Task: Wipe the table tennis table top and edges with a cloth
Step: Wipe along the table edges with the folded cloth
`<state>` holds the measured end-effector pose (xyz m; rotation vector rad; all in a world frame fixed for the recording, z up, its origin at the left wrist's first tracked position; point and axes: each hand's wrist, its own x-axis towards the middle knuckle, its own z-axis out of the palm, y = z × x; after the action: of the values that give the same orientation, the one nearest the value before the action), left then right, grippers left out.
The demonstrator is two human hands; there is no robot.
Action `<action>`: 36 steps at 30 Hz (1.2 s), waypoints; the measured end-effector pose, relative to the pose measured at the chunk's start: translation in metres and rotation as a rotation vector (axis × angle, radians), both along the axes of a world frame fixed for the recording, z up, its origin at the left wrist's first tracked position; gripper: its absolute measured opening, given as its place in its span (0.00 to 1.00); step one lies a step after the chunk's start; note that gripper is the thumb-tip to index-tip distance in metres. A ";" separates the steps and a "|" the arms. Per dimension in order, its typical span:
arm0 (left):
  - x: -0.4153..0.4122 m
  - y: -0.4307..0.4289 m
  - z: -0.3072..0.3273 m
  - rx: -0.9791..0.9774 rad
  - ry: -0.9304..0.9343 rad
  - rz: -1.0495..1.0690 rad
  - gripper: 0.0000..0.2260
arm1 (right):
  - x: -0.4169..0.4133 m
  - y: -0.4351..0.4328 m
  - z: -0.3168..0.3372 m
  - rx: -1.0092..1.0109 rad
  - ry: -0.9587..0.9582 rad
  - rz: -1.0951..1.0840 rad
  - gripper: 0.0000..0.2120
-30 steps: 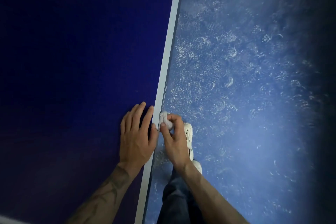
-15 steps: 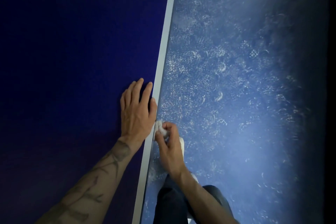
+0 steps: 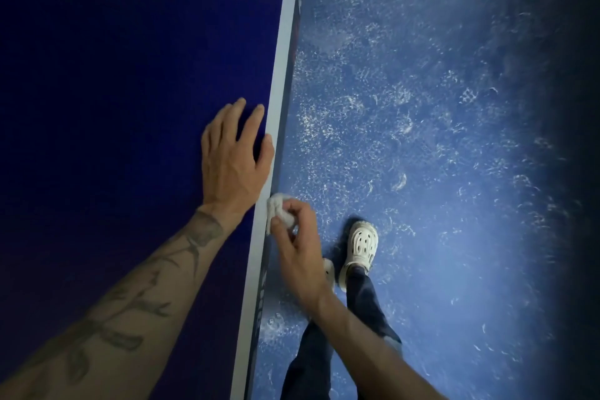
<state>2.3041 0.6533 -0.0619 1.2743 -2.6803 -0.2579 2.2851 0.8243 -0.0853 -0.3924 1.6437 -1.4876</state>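
The right grip (image 3: 297,247), pinching the cloth (image 3: 276,208), has slid back along the table (image 3: 280,91) edge past the flat, open left grip (image 3: 232,156); edge wiping progresses.

Sports hall, dark blue table tennis table (image 3: 130,75), scuffed blue floor (image 3: 422,140)

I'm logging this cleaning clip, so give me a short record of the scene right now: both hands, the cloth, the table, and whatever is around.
left hand: flat on the table top, fingers straight, beside the white edge line
right hand: pinches the cloth against the table's edge
cloth: white, bunched, touching the white edge line
table top: dark blue
floor: blue, speckled with white marks
footwear: white clog on the floor, a second partly hidden behind the right hand
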 end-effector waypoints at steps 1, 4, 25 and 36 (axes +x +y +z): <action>-0.008 -0.009 0.000 -0.004 0.000 0.000 0.22 | 0.000 0.002 0.003 0.004 -0.001 0.015 0.06; -0.023 -0.026 -0.002 -0.022 0.004 0.011 0.21 | -0.030 -0.034 0.000 -0.005 0.016 -0.003 0.07; -0.021 -0.033 -0.016 -0.048 0.018 0.021 0.22 | -0.165 -0.170 0.002 0.001 0.001 0.005 0.08; -0.032 -0.043 -0.003 -0.008 -0.030 0.021 0.22 | -0.175 -0.178 0.013 0.020 0.029 0.073 0.06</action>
<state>2.2720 0.6105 -0.0647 1.3138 -2.6879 -0.2265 2.1099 0.6467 -0.0724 -0.4604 1.6478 -1.4166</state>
